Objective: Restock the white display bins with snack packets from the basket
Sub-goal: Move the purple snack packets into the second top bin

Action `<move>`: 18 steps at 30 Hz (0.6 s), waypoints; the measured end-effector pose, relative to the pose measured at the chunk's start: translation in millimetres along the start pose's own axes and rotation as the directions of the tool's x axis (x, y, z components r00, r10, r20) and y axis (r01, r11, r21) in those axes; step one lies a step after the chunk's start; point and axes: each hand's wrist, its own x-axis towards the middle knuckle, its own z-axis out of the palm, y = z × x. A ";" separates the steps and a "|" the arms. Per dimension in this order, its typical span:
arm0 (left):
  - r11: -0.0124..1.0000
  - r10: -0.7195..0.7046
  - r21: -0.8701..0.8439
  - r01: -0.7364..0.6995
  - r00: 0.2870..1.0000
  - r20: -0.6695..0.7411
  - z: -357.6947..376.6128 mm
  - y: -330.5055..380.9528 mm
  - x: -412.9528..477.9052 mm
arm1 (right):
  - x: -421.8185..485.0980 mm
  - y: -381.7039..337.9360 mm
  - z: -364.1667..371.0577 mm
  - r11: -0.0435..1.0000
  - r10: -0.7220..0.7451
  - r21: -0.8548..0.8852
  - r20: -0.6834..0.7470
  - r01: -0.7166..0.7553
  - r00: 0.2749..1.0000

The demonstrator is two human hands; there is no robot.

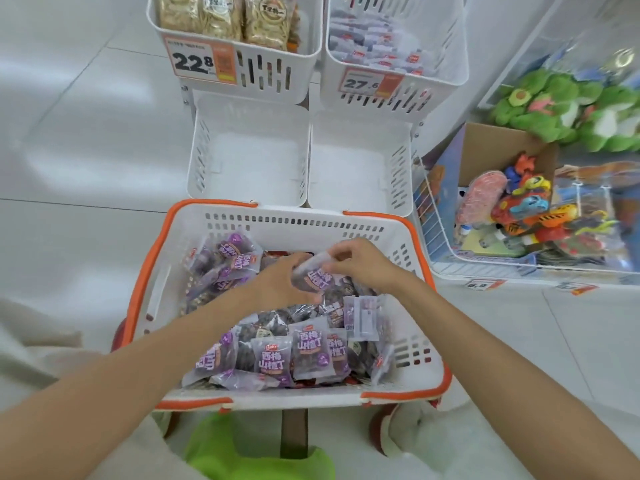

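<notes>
Head view, white basket (294,221) (orange rim) sat at lower centre, heaped with purple snack packets (273,358), left hand (277,280) gripped one packet (317,278) above the heap, right hand (362,261) pinched its top edge, white display bins (249,150) stood just beyond at centre frame.

A single wide-angle view came from a camera worn on the person's head, facing forward and steeply down. It sat close over an orange-rimmed white basket (294,220), which filled the lower middle of the frame. Both forearms stretched up from the bottom corners, the left hand (277,278) and right hand (360,261) meeting on a purple snack packet (317,277) near the centre. White display bins (249,157) lay farther off toward the top edge, a wire rack of toys (427,220) at the right.
</notes>
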 end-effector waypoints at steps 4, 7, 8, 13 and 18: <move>0.984 -0.088 -0.165 0.073 0.993 -0.083 1.7 -16.0 14.0 | -3.8 2.4 2.8 0.995 0.095 -0.034 -0.077 -0.098 0.992; 0.889 -0.254 -0.415 0.195 0.963 -0.092 -9.4 -27.1 13.9 | -12.2 26.8 21.7 0.959 0.237 -0.176 0.077 -0.221 0.968; 0.870 -0.286 -0.437 0.229 0.956 -0.071 -11.1 -28.8 13.2 | -16.4 33.7 34.8 0.951 0.260 -0.215 0.162 -0.223 0.952; 0.822 -0.315 -0.517 0.239 0.947 -0.063 -12.4 -29.1 7.2 | -25.8 60.5 79.7 0.955 0.271 -0.213 0.333 -0.207 0.903; 0.815 -0.322 -0.539 0.213 0.940 -0.116 -26.2 -29.8 6.4 | -2.3 25.4 13.9 0.967 0.171 0.177 0.086 -0.184 0.982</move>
